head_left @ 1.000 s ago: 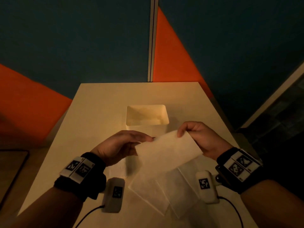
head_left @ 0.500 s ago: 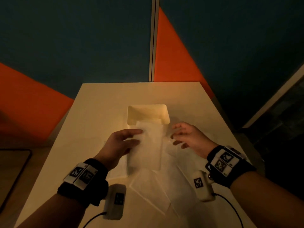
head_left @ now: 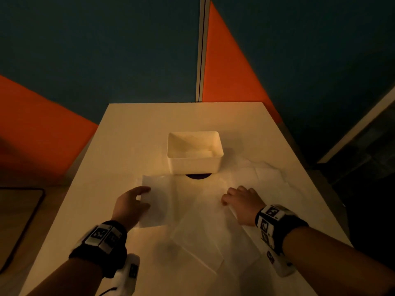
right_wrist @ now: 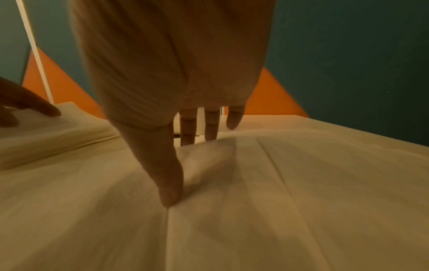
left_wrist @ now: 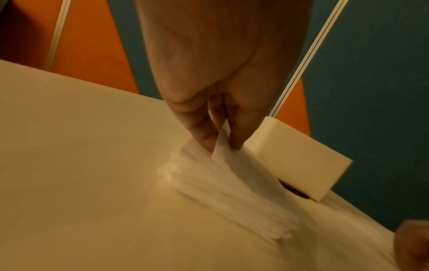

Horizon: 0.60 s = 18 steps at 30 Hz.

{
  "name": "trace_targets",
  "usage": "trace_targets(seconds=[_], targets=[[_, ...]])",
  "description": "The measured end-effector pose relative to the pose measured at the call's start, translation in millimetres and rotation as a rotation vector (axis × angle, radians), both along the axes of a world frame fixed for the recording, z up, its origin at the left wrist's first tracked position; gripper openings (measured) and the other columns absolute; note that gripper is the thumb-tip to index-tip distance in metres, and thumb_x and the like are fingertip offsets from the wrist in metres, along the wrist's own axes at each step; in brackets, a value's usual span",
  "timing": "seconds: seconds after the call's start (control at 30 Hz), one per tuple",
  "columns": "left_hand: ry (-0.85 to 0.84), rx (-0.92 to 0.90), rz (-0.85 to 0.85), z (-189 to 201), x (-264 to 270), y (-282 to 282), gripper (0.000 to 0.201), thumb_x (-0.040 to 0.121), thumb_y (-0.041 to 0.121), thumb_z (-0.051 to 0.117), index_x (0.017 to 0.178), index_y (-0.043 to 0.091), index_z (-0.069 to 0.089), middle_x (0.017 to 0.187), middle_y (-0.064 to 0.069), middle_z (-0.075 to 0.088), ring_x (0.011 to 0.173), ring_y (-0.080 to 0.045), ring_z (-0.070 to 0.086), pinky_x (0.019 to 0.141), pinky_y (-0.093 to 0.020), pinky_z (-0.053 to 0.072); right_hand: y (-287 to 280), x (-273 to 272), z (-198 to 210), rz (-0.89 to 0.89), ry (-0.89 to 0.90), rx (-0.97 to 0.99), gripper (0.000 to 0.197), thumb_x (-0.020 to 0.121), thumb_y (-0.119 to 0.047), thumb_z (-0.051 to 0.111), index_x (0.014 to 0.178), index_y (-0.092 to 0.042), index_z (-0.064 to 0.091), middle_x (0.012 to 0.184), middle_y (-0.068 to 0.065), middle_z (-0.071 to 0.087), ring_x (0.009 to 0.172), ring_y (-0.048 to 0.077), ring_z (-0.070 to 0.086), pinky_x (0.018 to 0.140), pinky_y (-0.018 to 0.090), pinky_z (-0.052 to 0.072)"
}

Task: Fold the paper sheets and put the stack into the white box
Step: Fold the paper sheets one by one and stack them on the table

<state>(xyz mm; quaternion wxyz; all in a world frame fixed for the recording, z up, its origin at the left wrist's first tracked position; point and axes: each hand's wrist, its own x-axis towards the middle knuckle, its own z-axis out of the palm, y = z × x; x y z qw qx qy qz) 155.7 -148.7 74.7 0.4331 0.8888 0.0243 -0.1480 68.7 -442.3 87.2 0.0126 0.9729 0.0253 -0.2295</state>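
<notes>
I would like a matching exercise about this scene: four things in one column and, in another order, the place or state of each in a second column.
Things:
1. left hand
2. right hand
3. white rectangular plastic box
4. folded white paper sheet

States:
A. stands open-topped at the middle of the table
B. pinches a corner of paper between thumb and finger
C. lies on the table, left of the loose sheets
D. fingers straight, resting on spread paper

Pairs: 1-B, 2-D, 3-A, 4-C
</notes>
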Motion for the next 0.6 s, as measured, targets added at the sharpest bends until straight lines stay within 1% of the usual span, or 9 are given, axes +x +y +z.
trace_targets(seconds=[0.03, 0.13, 0.23, 0.3, 0.4, 0.5, 0.6], targets=[[-0.011, 0.010, -0.007, -1.5, -0.1, 1.2, 0.046, 0.076, -0.004, 0.065, 0.116, 0.019, 0.065, 0.096, -0.011, 0.065, 0.076, -0.023, 0.062, 0.074, -0.027, 0.046, 0.8, 1.8, 0.3, 0.012, 0.015, -0.009, 0.047, 0.081, -0.016, 0.061, 0.123, -0.029, 0.044, 0.128, -0.003, 0.042, 0.119, 0.023, 0.038, 0.095, 0.039, 0.031], [-0.027, 0.034, -0.040, -3.6, -0.5, 3.8, 0.046, 0.077, -0.003, 0.064, 0.118, 0.019, 0.064, 0.106, -0.008, 0.063, 0.082, -0.023, 0.062, 0.076, -0.028, 0.045, 3.4, 6.0, 0.2, 0.050, 0.070, -0.039, 0.049, 0.075, -0.021, 0.069, 0.118, -0.028, 0.046, 0.124, -0.002, 0.045, 0.117, 0.023, 0.038, 0.095, 0.039, 0.031], [-0.027, 0.058, -0.064, -5.4, 0.4, 7.9, 0.047, 0.077, -0.003, 0.064, 0.118, 0.020, 0.063, 0.109, -0.005, 0.061, 0.085, -0.024, 0.062, 0.078, -0.028, 0.046, 6.6, 8.0, -1.3, 0.053, 0.091, -0.035, 0.046, 0.077, -0.028, 0.068, 0.120, -0.028, 0.050, 0.124, -0.001, 0.048, 0.117, 0.024, 0.039, 0.096, 0.041, 0.028], [-0.015, 0.061, -0.058, -5.8, 1.7, 10.3, 0.047, 0.078, -0.003, 0.063, 0.118, 0.021, 0.063, 0.106, -0.006, 0.062, 0.084, -0.024, 0.063, 0.076, -0.027, 0.045, 8.1, 8.8, 0.4, 0.047, 0.062, -0.011, 0.035, 0.082, -0.032, 0.064, 0.116, -0.028, 0.056, 0.123, -0.002, 0.051, 0.117, 0.023, 0.041, 0.096, 0.041, 0.028], [0.005, 0.047, -0.043, -6.6, 3.1, 11.6, 0.047, 0.078, -0.003, 0.062, 0.119, 0.022, 0.062, 0.103, -0.005, 0.061, 0.085, -0.024, 0.063, 0.076, -0.028, 0.045, 8.1, 10.3, 6.1, 0.025, 0.018, 0.052, 0.023, 0.086, -0.035, 0.059, 0.107, -0.030, 0.062, 0.118, -0.004, 0.056, 0.114, 0.021, 0.045, 0.096, 0.041, 0.028], [-0.012, 0.034, -0.051, -8.5, 5.2, 11.2, 0.046, 0.078, -0.003, 0.063, 0.118, 0.020, 0.062, 0.110, -0.008, 0.063, 0.086, -0.024, 0.063, 0.083, -0.032, 0.049, 5.4, 11.0, 13.3, -0.043, -0.021, 0.155, 0.018, 0.086, -0.037, 0.057, 0.102, -0.031, 0.063, 0.111, -0.009, 0.062, 0.109, 0.017, 0.049, 0.095, 0.039, 0.028], [-0.032, 0.069, -0.068, -12.4, 9.4, 11.0, 0.046, 0.079, 0.000, 0.063, 0.120, 0.022, 0.062, 0.114, -0.006, 0.062, 0.088, -0.023, 0.062, 0.084, -0.029, 0.048, 0.3, 10.0, 19.9, -0.127, -0.095, 0.263, 0.015, 0.087, -0.038, 0.058, 0.099, -0.031, 0.063, 0.102, -0.011, 0.066, 0.103, 0.013, 0.054, 0.095, 0.035, 0.029]])
